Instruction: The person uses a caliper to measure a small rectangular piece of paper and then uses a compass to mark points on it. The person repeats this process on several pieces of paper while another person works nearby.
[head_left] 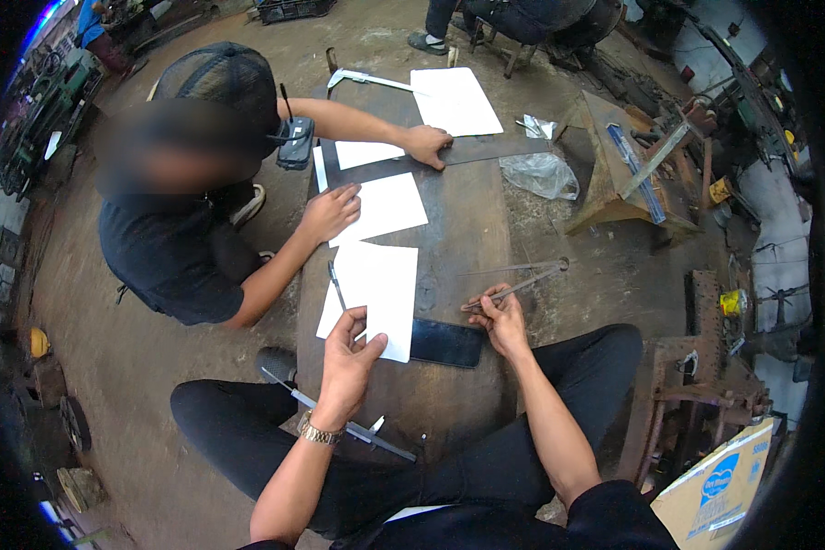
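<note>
A white sheet of paper (376, 284) lies on the low wooden board before me. My left hand (350, 353) is over its lower edge, fingers curled around the near end of a dark pen (337, 284), thumb against the sheet. In my right hand (502, 321) is a pair of metal dividers (532, 277), pinched near the end of one leg. The hinge points away to the right, and the legs are spread. Between my hands a black phone (446, 342) lies flat. Beneath my left wrist, a caliper (367, 435) rests across my lap and the board's near edge.
A co-worker's hands press on another sheet (385, 206) and a long steel rule (477, 153). Beyond are a second caliper (371, 80) and a far sheet (458, 101). At right lie a clear plastic bag (541, 174), a metal stand (605, 174) and a cardboard box (715, 486).
</note>
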### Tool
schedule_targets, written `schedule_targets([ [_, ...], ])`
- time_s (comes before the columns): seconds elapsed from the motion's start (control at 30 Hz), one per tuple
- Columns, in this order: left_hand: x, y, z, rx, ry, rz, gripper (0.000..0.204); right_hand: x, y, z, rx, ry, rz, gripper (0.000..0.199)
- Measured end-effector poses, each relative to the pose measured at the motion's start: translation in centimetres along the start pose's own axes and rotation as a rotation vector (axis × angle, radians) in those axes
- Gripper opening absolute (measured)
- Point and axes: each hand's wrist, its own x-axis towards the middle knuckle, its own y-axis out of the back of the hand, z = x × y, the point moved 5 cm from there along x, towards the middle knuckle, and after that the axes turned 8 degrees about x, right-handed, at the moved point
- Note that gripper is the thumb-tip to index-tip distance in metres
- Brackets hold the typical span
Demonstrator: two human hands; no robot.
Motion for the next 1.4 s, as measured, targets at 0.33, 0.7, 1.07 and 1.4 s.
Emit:
schedule_targets([
  [0.33,1.3,5.0,1.3,-0.043,-0.048,0.082,0.038,1.7,1.8,0.8,-0.06,-0.158,0.035,0.02],
  [0.7,0.4,8.1,2.7,-0.113,-0.074,0.168,0.032,1.9,1.6,0.4,-0.475,-0.33,0.175,0.025],
  [1.07,-0.3,9.3,3.0,-0.145,-0.129,0.171,0.035,2.6,-0.7,1.1,-0.736,-0.397,0.094,0.032],
  [1.4,-0.5,9.6,2.8,-0.087,-0.098,0.202,0.033,0.9,-4.6,-0.6,-0.887,-0.099,-0.025,0.026],
])
